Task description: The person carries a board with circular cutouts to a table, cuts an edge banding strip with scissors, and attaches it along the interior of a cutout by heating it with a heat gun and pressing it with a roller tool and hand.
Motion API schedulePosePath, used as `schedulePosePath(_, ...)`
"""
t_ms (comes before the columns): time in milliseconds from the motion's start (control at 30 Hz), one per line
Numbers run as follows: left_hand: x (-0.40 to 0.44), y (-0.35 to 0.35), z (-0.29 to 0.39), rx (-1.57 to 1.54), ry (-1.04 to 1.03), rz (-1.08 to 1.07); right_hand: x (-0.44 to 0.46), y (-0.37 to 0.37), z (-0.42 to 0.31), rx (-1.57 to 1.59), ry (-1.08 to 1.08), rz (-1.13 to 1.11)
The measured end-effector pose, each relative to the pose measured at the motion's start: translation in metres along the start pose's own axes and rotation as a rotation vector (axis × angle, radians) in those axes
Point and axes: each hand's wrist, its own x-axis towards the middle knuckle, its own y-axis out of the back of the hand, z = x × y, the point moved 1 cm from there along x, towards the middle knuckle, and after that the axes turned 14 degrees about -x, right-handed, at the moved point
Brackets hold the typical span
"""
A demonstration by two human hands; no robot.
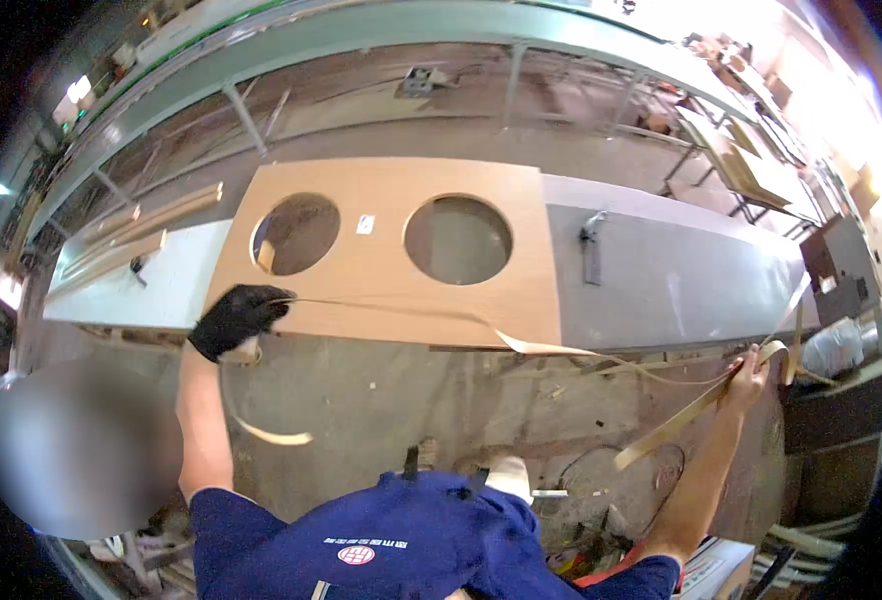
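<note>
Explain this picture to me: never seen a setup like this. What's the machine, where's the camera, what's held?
No machine does the handling here: these are a person's own hands. The single picture comes from a camera worn on the head, looking forward and down, and it bends straight edges.

The left hand wears a black glove; the right hand is bare. Both grip pale, thin strip material, which runs between them, with loose lengths hanging down.

In front lies a wood-coloured board with two round holes and a small white label. To its left, long pieces rest on a white surface; to its right is a grey surface.
</note>
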Motion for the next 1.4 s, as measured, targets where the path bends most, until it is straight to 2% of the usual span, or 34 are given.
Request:
schedulePosePath(67, -0.007, 0.033, -0.003, 0.032, 0.108, -0.014, 0.063, -0.038, 0.051, 0.251, -0.081, -0.099)
schedulePosePath(133, 0.010, 0.041, -0.017, 0.365, -0.174, -0.106, 0.095, -0.101, 0.069, 0.034, -0.188, -0.180)
schedulePosePath(167, 0.017, 0.045, -0.028, 0.314, -0.139, -0.089, 0.111, -0.130, 0.077, -0.080, -0.232, -0.224)
schedulePosePath(200, 0.024, 0.041, -0.029, 0.266, -0.121, -0.062, 0.133, -0.158, 0.097, -0.059, -0.199, -0.268)
schedulePosePath(233, 0.028, 0.037, -0.014, 0.352, -0.030, -0.049, 0.155, -0.186, 0.126, -0.035, -0.164, -0.301)
schedulePosePath(267, 0.033, 0.039, -0.014, 0.300, 0.112, -0.014, 0.174, -0.212, 0.140, -0.013, -0.131, -0.332)
schedulePosePath(300, 0.032, 0.043, -0.016, 0.247, 0.259, 0.025, 0.164, -0.235, 0.128, 0.048, -0.135, -0.206)
schedulePosePath(333, 0.024, 0.050, -0.018, 0.196, 0.409, 0.067, 0.173, -0.253, 0.136, 0.059, -0.142, -0.185)
schedulePosePath(367, 0.018, 0.060, -0.037, 0.398, 0.202, 0.026, 0.182, -0.264, 0.164, 0.070, -0.160, -0.161)
schedulePosePath(433, 0.014, 0.062, -0.036, 0.258, 0.407, 0.120, 0.212, -0.281, 0.221, -0.136, -0.245, -0.234)
schedulePosePath(467, 0.018, 0.055, -0.027, 0.123, 0.534, 0.160, 0.207, -0.289, 0.233, -0.066, -0.323, -0.251)
schedulePosePath(533, 0.031, 0.043, -0.014, 0.149, 0.692, 0.270, 0.190, -0.318, 0.267, 0.027, -0.417, -0.298)
schedulePosePath(567, 0.025, 0.047, -0.056, 0.389, 0.261, 0.268, 0.186, -0.332, 0.293, 0.040, -0.428, -0.324)
schedulePosePath(600, 0.045, 0.032, -0.011, 0.194, 0.618, 0.369, 0.182, -0.350, 0.325, 0.031, -0.413, -0.362)
schedulePosePath(633, 0.042, 0.031, -0.039, 0.156, 0.522, 0.367, 0.181, -0.359, 0.353, 0.024, -0.397, -0.391)
schedulePosePath(667, 0.042, 0.030, -0.066, 0.118, 0.426, 0.359, 0.185, -0.356, 0.367, -0.522, -0.111, -0.514)
schedulePosePath(733, 0.070, 0.015, -0.025, -0.145, 0.683, 0.489, 0.157, -0.357, 0.332, -0.735, -0.098, -0.501)
schedulePosePath(767, 0.083, 0.008, -0.008, -0.285, 0.810, 0.548, 0.140, -0.360, 0.315, -0.855, 0.064, -0.374)
schedulePosePath(833, 0.095, 0.006, -0.009, -0.303, 0.752, 0.549, 0.104, -0.369, 0.270, -1.081, 0.397, -0.098)
schedulePosePath(900, 0.102, 0.010, -0.015, -0.362, 0.712, 0.546, 0.057, -0.386, 0.195, -0.872, 0.714, -0.163)
schedulePosePath(933, 0.105, 0.014, -0.020, -0.412, 0.699, 0.543, 0.017, -0.396, 0.140, -0.619, 0.711, -0.297)
schedulePosePath(967, 0.110, 0.019, -0.025, -0.465, 0.678, 0.539, -0.003, -0.413, 0.131, -0.502, 0.839, -0.461)
schedulePosePath(1067, 0.121, 0.039, -0.047, -0.524, 0.655, 0.530, -0.093, -0.450, 0.075, -0.359, 0.922, -0.830)
schedulePosePath(1133, 0.123, 0.059, -0.074, -0.558, 0.660, 0.509, -0.145, -0.467, 0.033, -0.464, 0.912, -0.877)
schedulePosePath(1200, 0.121, 0.081, -0.104, -0.558, 0.638, 0.484, -0.172, -0.485, 0.027, -0.585, 0.873, -0.825)
schedulePosePath(1233, 0.116, 0.099, -0.122, -0.697, 0.640, 0.457, -0.193, -0.503, 0.026, -0.638, 0.856, -0.804)
schedulePosePath(1267, 0.114, 0.111, -0.137, -0.587, 0.620, 0.438, -0.191, -0.526, 0.052, -0.561, 0.547, -0.948)
schedulePosePath(1333, 0.104, 0.135, -0.165, -0.373, 0.593, 0.414, -0.196, -0.538, 0.061, -0.535, 0.739, -0.875)
schedulePosePath(1367, 0.090, 0.153, -0.187, -0.409, 0.494, 0.309, -0.190, -0.547, 0.070, -0.512, 0.653, -0.826)
schedulePosePath(1400, 0.076, 0.168, -0.214, -0.469, 0.507, 0.271, -0.186, -0.551, 0.073, -0.499, 0.563, -0.782)
